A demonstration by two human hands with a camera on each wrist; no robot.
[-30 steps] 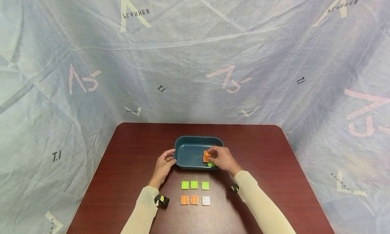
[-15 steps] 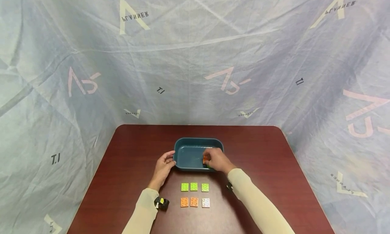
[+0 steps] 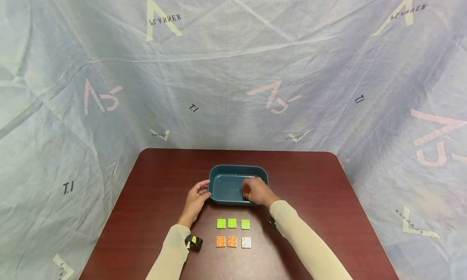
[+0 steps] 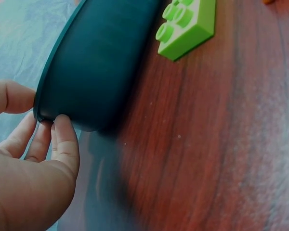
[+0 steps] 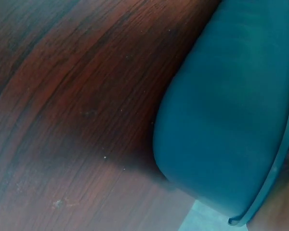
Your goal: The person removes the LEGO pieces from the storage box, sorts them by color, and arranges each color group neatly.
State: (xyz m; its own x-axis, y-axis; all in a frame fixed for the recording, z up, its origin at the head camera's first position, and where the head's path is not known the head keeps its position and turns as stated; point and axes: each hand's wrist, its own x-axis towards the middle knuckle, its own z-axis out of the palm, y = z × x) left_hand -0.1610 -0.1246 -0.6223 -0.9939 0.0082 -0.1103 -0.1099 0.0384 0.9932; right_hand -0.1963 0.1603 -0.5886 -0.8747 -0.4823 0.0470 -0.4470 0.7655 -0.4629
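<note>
Orange brick [image 3: 245,192] lies inside tray [image 3: 225,187], between fingers [image 3: 247,181] of right hand [image 3: 258,191].

I see long, plain cream sleeves [image 3: 308,239] and a black camera [image 3: 197,244] at each wrist, a yellow patch [image 3: 194,239] on the left one.

From my head feed, I have the desk [image 3: 175,170] with the sheet [image 3: 226,89] behind it and along its left and right. The bin [image 3: 226,187] sits on the desk, past the middle toward the far edge. Of the hands, the left hand [image 3: 194,200] touches the bin's left end; the right hand [image 3: 258,191] is in its right part, at a half-hidden brick [image 3: 245,191]. Before the bin I see a far row of three bricks [image 3: 232,223] and, nearer, a near row of three bricks [image 3: 232,241].
</note>
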